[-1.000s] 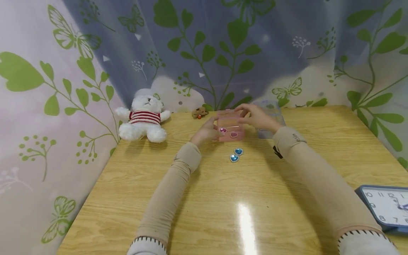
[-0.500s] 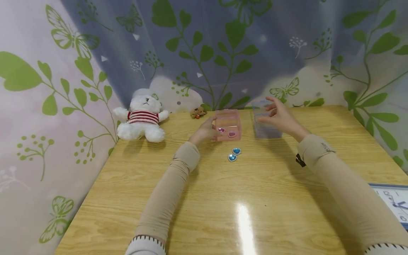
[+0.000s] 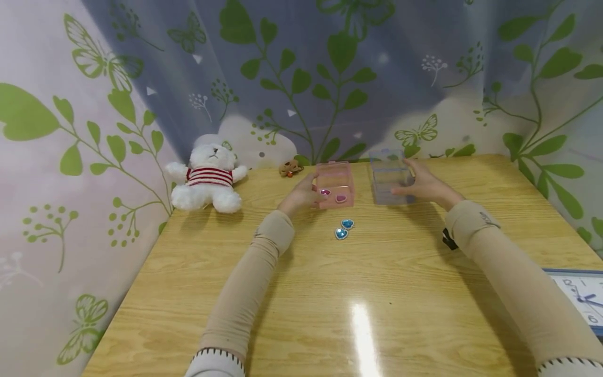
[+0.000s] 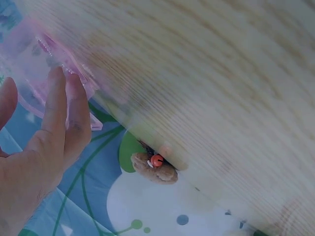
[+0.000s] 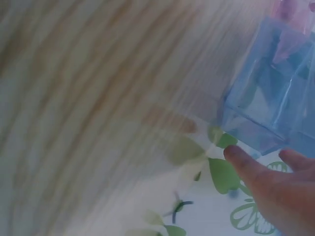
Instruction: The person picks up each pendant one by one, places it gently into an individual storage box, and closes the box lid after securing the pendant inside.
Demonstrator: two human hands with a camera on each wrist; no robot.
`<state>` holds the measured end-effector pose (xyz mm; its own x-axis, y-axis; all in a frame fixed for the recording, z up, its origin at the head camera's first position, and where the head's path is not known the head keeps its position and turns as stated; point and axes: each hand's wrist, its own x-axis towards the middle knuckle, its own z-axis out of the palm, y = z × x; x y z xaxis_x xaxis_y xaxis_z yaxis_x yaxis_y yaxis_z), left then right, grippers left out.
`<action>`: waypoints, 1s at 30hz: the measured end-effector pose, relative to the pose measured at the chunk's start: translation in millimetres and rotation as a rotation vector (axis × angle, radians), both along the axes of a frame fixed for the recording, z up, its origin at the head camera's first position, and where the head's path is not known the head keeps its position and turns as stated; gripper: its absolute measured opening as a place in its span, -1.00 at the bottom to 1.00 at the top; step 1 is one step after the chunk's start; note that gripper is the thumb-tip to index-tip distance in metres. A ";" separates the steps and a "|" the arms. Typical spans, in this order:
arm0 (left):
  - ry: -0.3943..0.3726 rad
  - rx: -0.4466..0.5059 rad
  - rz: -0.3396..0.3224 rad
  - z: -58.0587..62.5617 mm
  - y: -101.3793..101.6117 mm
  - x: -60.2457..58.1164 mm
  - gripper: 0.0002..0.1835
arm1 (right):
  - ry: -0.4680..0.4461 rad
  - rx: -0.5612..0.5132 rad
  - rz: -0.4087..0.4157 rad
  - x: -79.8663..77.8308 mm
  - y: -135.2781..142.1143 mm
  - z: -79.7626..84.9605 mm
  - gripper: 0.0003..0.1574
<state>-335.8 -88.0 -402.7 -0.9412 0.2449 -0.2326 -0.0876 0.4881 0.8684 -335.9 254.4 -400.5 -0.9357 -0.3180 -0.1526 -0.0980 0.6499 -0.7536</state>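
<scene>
In the head view a clear pink lidded box (image 3: 333, 180) stands open at the back middle, two pink heart-shaped gems (image 3: 341, 199) in its front part. My left hand (image 3: 301, 195) rests at its left side; in the left wrist view the straight fingers (image 4: 55, 103) lie against the pink plastic. To the right stands a clear blue box (image 3: 388, 183), also with its lid up and nothing visible inside. My right hand (image 3: 421, 183) is spread at its right side, fingertips right at the wall. Two blue heart-shaped gems (image 3: 341, 233) lie on the table in front of the pink box.
A white teddy bear (image 3: 209, 178) in a striped shirt sits at the back left of the wooden table (image 3: 301, 309). A small brown plush item (image 3: 290, 168) lies by the patterned curtain (image 3: 282, 68). A clock (image 3: 581, 298) is at the right edge.
My right hand has left the pink box, moved right over the blue box, and come down at its right side. The left hand has stayed at the pink box.
</scene>
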 end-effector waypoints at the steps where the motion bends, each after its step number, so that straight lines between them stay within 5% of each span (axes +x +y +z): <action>1: 0.001 0.002 -0.005 -0.3 -0.1 0.0 -0.05 | -0.018 -0.007 0.007 0.0 0.4 -0.9 0.40; 10: 0.047 -0.062 -0.044 1.4 -2.3 1.8 -0.01 | -0.084 -0.045 0.019 -2.6 -2.2 -6.0 0.32; 22: 0.366 -0.196 -0.070 20.0 -8.1 14.2 -0.39 | -0.140 -0.115 0.055 -3.8 -0.2 -7.7 0.35; 30: 0.566 -0.327 -0.187 19.8 9.1 33.2 -0.60 | -0.148 -0.135 0.058 -2.6 -0.1 -7.9 0.31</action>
<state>-302.6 -78.9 -382.9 -0.8882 0.4166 0.1938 0.4487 0.6960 0.5606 -338.5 254.3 -408.3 -0.8857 -0.3975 -0.2397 -0.0137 0.5385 -0.8425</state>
